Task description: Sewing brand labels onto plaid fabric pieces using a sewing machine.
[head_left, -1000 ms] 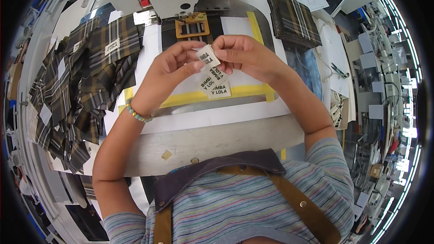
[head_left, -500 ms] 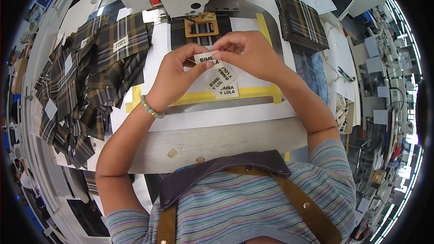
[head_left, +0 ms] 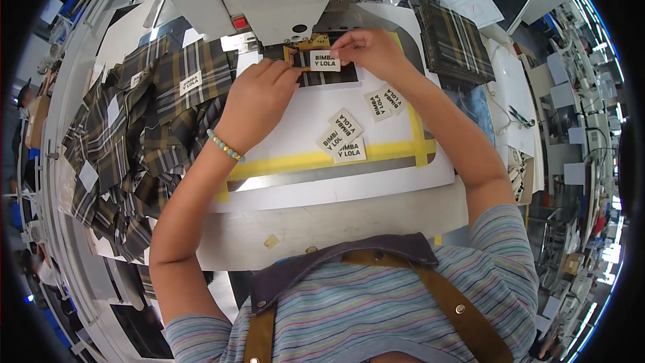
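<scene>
My right hand (head_left: 371, 52) pinches the right edge of a cream fabric label (head_left: 325, 61) with dark lettering. The label lies over the orange clamp frame (head_left: 292, 52) beneath the sewing machine head and hides part of it. Dark plaid cloth (head_left: 329, 76) shows under the frame. My left hand (head_left: 259, 102) is closed, its fingertips together at the frame's left side; what they hold, if anything, is hidden. Loose labels lie on the white work plate (head_left: 279, 141): an overlapping group (head_left: 349, 150) in front of the frame and another small group (head_left: 378, 105) below my right wrist.
The white sewing machine head (head_left: 269, 0) overhangs the work area. Plaid cloth pieces (head_left: 114, 154) are heaped at left, some bearing labels. A neat plaid stack (head_left: 457, 44) stands at right, with snips (head_left: 520, 117) beyond it. Yellow tape (head_left: 289, 169) edges the plate.
Both hands have moved apart and forward to the clamp frame. One label now lies over the frame in my right hand, and a small group of labels has appeared at the plate's right.
</scene>
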A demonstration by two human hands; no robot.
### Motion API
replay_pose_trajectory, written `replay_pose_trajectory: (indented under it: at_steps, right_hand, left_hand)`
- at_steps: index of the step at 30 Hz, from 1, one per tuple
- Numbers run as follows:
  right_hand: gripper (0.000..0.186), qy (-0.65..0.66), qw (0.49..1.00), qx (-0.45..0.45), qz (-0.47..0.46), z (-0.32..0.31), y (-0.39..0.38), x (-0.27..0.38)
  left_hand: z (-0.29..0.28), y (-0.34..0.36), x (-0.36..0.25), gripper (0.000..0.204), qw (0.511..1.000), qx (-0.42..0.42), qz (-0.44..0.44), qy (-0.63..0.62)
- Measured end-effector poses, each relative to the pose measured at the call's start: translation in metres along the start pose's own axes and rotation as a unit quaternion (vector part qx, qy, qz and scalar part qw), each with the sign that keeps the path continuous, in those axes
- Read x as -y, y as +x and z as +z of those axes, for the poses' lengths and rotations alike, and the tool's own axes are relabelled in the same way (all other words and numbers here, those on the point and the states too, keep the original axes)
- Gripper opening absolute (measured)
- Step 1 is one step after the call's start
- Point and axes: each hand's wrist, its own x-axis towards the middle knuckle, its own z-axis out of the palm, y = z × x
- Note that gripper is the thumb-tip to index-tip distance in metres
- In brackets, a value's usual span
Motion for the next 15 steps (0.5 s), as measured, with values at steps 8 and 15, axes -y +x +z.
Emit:
replay_pose_trajectory:
  at_steps: [8, 15]
  right_hand:
    - [0.023, -0.024, 1.0, 0.007, -0.007, 0.005, 0.038, -0.004]
    - [0.023, -0.12, 0.986, -0.004, -0.119, 0.013, 0.05, -0.011]
  left_hand:
    - [0.022, -0.004, 0.01, 0.023, 0.986, -0.027, 0.154, 0.051]
    - [0.022, -0.002, 0.012, 0.025, 0.993, -0.021, 0.113, 0.006]
